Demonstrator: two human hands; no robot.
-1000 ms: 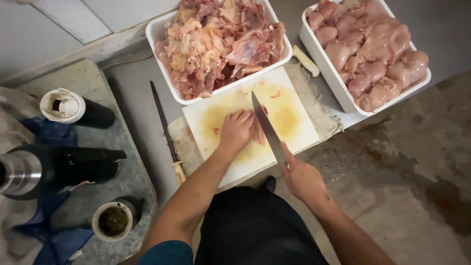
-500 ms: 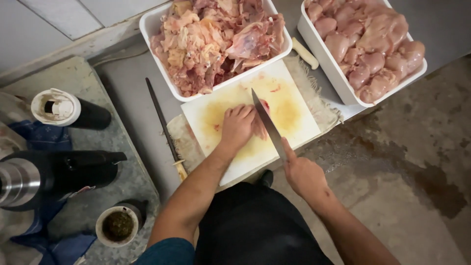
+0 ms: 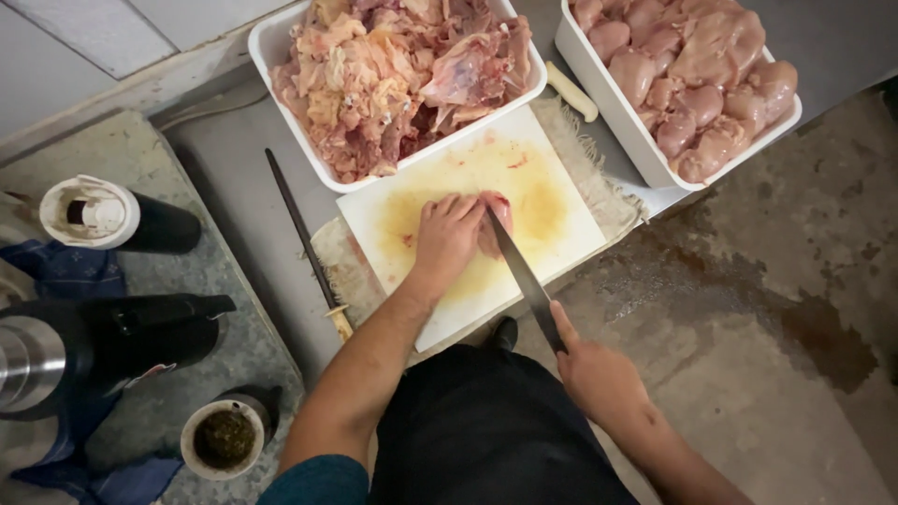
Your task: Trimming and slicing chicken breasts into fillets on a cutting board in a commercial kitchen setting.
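Note:
A white cutting board [image 3: 552, 234], stained yellow, lies on a frayed cloth [image 3: 599, 178]. My left hand [image 3: 447, 234] presses down on a pink piece of raw chicken [image 3: 493, 224] in the board's middle. My right hand [image 3: 599, 379] grips the handle of a long knife [image 3: 519, 266] near the board's front edge. The blade runs up and left, and its tip rests against the chicken piece beside my left fingers.
A white tub of chicken scraps [image 3: 398, 75] stands behind the board and a white tub of whole raw pieces [image 3: 692, 75] at the right. A sharpening steel [image 3: 304, 238] lies left of the board. Flasks [image 3: 103, 337], a lidded bottle [image 3: 117, 215] and a cup [image 3: 223, 438] stand at left.
The knife blade has dropped lower and its tip now meets the chicken under my left hand. My right hand has shifted slightly toward the board. The view has drifted a little.

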